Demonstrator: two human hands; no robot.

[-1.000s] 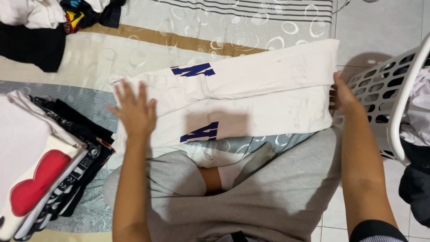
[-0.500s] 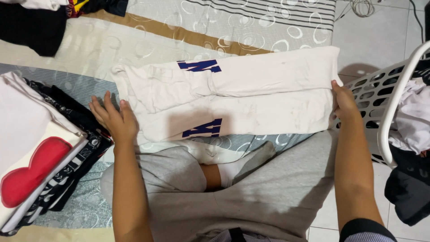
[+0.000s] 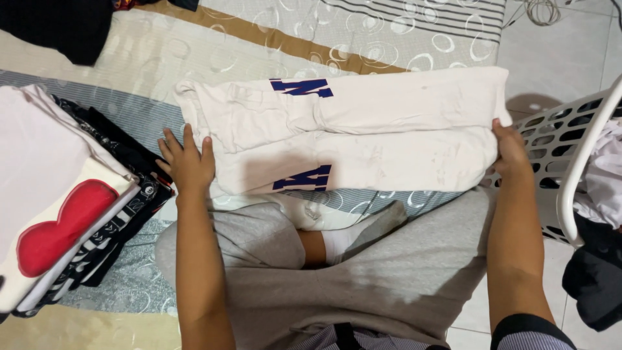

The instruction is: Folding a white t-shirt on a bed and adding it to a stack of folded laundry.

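A pair of white trousers (image 3: 389, 129) with dark blue lettering lies spread sideways on a patterned mat in front of me, the two legs lying side by side. My left hand (image 3: 186, 162) rests flat, fingers spread, at the left end of the nearer leg. My right hand (image 3: 510, 150) grips the trousers' right end, fingers curled over the fabric edge. My crossed legs in grey trousers (image 3: 363, 272) sit just below.
A stack of folded clothes (image 3: 58, 201), topped by a white piece with a red heart, sits at the left. A white plastic laundry basket (image 3: 570, 142) holding clothes stands at the right on tiled floor. Dark clothing (image 3: 58, 29) lies at the far left.
My left hand slid from on top of the trousers leftward to their left end. The view shifted slightly; my right hand stayed at the right end.
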